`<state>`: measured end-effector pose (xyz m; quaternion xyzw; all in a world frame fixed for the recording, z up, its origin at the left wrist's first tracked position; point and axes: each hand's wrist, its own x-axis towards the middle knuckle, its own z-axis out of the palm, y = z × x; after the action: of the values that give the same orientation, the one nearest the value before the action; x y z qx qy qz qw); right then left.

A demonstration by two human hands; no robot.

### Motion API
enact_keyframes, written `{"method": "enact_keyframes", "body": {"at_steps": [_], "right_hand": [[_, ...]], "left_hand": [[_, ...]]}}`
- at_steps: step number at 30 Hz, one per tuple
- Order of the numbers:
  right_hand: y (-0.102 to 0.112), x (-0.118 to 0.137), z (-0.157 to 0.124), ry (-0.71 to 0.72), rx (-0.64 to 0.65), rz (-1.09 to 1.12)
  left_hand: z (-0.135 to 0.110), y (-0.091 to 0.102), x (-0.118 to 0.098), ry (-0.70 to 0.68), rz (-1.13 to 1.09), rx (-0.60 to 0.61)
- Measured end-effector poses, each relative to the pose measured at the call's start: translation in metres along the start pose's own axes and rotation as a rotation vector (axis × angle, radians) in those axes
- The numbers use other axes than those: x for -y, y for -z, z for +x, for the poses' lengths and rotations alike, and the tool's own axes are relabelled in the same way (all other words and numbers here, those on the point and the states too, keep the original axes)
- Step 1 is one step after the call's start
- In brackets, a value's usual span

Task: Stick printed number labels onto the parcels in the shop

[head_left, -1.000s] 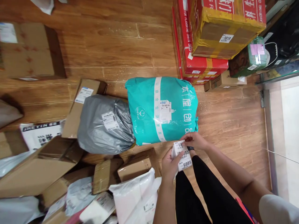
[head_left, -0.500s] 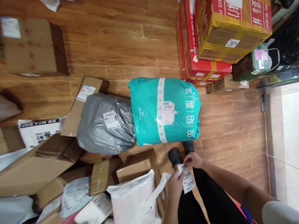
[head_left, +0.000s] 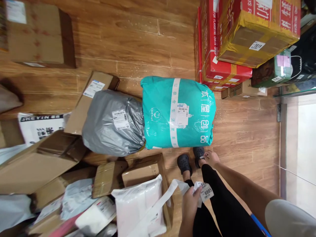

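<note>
My left hand (head_left: 190, 201) is closed on a strip of white number labels (head_left: 206, 192); "6005" reads on one of them. The strip's pale backing (head_left: 170, 191) trails from the hand across a white parcel. My right hand (head_left: 211, 158) pinches a small white label (head_left: 202, 157), seen nearly edge-on, apart from the strip. Just beyond the feet lies a plump teal parcel bag (head_left: 160, 98) with a white stripe and a shipping label. A grey plastic parcel bag (head_left: 103, 115) presses against its left side.
Red cartons (head_left: 209, 39) and a yellow-taped box (head_left: 237, 42) marked 5019 are stacked at upper right. Cardboard boxes and bagged parcels, including a white parcel (head_left: 138, 200), crowd the lower left. A brown box (head_left: 37, 39) stands at upper left. Dark clogs (head_left: 184, 163) are on the wooden floor.
My right hand has moved up and away from the strip with a label in its fingers. My left hand has shifted slightly right and down, still gripping the strip.
</note>
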<state>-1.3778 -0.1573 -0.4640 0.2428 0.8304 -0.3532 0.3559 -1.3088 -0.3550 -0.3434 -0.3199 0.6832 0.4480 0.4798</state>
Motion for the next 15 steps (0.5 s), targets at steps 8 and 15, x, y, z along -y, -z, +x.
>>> {"method": "enact_keyframes", "body": {"at_steps": [8, 15], "right_hand": [[-0.048, 0.003, 0.039, -0.215, -0.334, -0.002], [-0.064, 0.013, 0.026, -0.352, -0.469, 0.011]], "left_hand": [[-0.007, -0.008, -0.008, 0.052, -0.222, 0.065], [-0.019, -0.014, 0.026, 0.140, -0.380, -0.082]]}}
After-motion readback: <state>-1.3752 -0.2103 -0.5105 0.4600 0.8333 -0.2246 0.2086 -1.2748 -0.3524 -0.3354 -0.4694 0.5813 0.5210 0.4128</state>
